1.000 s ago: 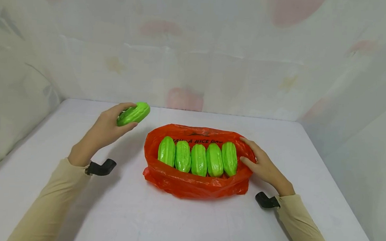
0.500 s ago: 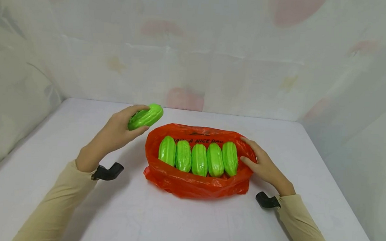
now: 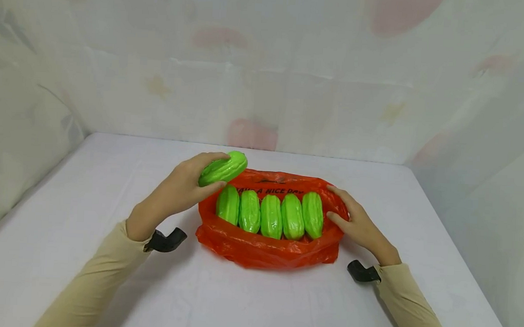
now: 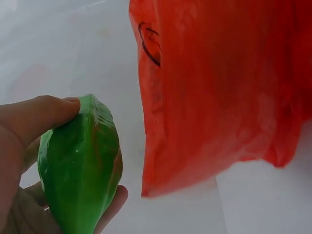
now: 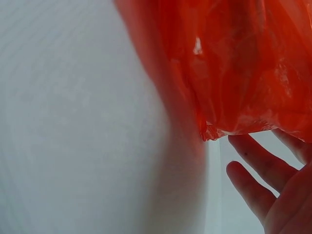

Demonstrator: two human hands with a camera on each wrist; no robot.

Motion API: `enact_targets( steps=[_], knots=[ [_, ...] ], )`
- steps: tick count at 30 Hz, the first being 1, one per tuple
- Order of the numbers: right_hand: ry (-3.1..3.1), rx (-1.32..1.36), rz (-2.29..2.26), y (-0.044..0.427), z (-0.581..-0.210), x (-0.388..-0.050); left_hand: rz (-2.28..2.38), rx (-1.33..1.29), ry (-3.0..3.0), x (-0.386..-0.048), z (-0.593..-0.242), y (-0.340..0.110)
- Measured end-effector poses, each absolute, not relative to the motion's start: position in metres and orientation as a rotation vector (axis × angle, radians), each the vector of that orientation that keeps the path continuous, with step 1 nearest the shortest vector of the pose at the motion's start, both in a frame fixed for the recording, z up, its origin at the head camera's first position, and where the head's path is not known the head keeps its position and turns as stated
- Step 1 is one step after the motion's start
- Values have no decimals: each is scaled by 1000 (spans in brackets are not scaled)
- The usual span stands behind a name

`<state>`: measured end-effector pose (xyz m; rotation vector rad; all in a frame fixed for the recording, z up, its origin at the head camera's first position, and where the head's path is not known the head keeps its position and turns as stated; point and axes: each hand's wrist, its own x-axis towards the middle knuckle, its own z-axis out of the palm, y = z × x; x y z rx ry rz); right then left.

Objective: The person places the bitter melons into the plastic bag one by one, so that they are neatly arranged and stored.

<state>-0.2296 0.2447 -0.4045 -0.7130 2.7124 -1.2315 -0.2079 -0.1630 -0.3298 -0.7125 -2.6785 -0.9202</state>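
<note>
My left hand (image 3: 179, 185) grips a glossy, bright green bitter melon (image 3: 224, 168) with lengthwise ridges. It is in the air by the back left rim of a red plastic bag (image 3: 267, 254). In the left wrist view, thumb and fingers wrap the bitter melon (image 4: 80, 161), apart from the bag (image 4: 209, 97). Several similar bitter melons (image 3: 271, 216) lie side by side in the bag's wide mouth. At its right end, my right hand (image 3: 359, 226) holds the rim, thumb inside the mouth. Fingers (image 5: 261, 158) show below the bag (image 5: 239, 73) in the right wrist view; their tips are partly hidden.
The bag rests on a white-covered table (image 3: 256, 304). A pale patterned cloth (image 3: 308, 102) hangs behind and along the sides. A black curved piece is on each wrist, the left one (image 3: 167, 240) near the bag's left end.
My left hand has carried the bitter melon rightward, from left of the bag to above its back left rim. My right hand and the bag have hardly moved.
</note>
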Motion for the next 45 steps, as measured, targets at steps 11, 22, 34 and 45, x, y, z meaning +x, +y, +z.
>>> enact_targets(
  steps=[11,22,34,45],
  knots=[
    [2719,-719,-1239,243,-403,-229,-1006,-814,-2673,-205,-334,-137],
    [2731,-749,-1243,244,-405,-229,-1032,-914,-2704,-198,-341,-112],
    [2742,-760,-1238,244,-402,-227,-1073,-1074,-2720,-191,-348,-90],
    [2740,-745,-1226,245,-403,-227,-1022,-1093,-2806,-183,-355,-78]
  ],
)
